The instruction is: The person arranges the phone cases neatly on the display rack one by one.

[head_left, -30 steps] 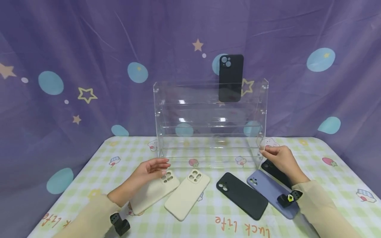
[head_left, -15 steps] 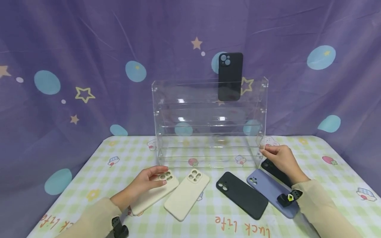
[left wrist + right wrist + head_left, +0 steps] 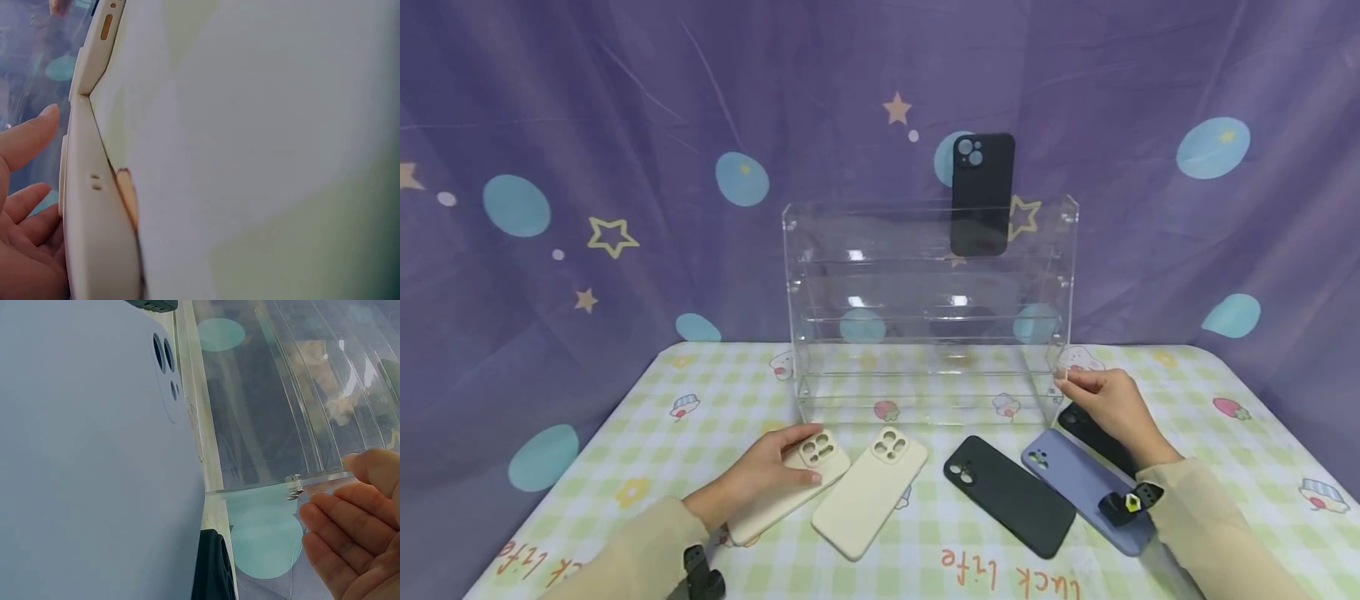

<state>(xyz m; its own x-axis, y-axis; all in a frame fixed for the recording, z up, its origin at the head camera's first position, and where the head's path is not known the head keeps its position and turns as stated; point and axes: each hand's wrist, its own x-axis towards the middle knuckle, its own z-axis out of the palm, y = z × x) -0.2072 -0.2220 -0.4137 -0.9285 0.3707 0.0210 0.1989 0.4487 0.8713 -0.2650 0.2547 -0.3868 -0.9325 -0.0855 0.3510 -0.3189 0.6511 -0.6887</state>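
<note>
My left hand (image 3: 760, 468) reaches over a cream phone case (image 3: 782, 502) on the table, thumb and fingers spread either side of its camera end. In the left wrist view the thumb stands apart from this case (image 3: 100, 237), and the fingers lie right at its back. A second cream phone case (image 3: 871, 497) lies beside it. My right hand (image 3: 1108, 408) pinches the right side panel of a clear acrylic display stand (image 3: 880, 237) between thumb and fingers. On its top tier leans a black phone case (image 3: 982, 192).
To the right lie a black phone case (image 3: 1009, 498), a lavender phone case (image 3: 1078, 483) and another black phone case (image 3: 1097, 435), partly under my right hand. A checked cloth (image 3: 715, 450) covers the table. A purple curtain (image 3: 647, 100) hangs behind the stand.
My left hand has come down and slightly forward onto the left cream phone case, its thumb and fingers spreading apart around the camera end. My right hand stays on the stand.
</note>
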